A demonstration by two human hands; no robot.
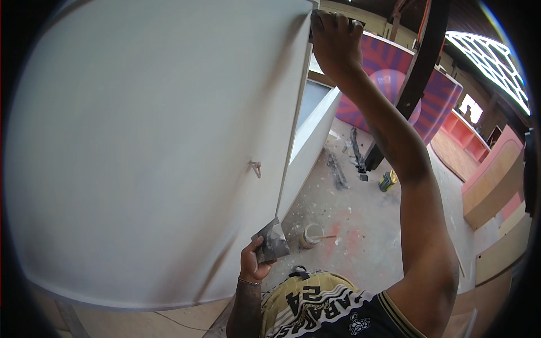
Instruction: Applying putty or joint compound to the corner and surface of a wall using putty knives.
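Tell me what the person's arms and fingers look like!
Both arms are bare, and the fingers wear no gloves. A thin bracelet circles the left wrist. The sleeveless black, tan and white top has tan stripes edging the right armhole.

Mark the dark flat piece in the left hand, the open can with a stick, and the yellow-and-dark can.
Dark flat piece (pixel 274 242): head view, middle of its exposed face.
Open can (pixel 305 241): head view, its side wall.
Yellow-and-dark can (pixel 386 182): head view, its side.
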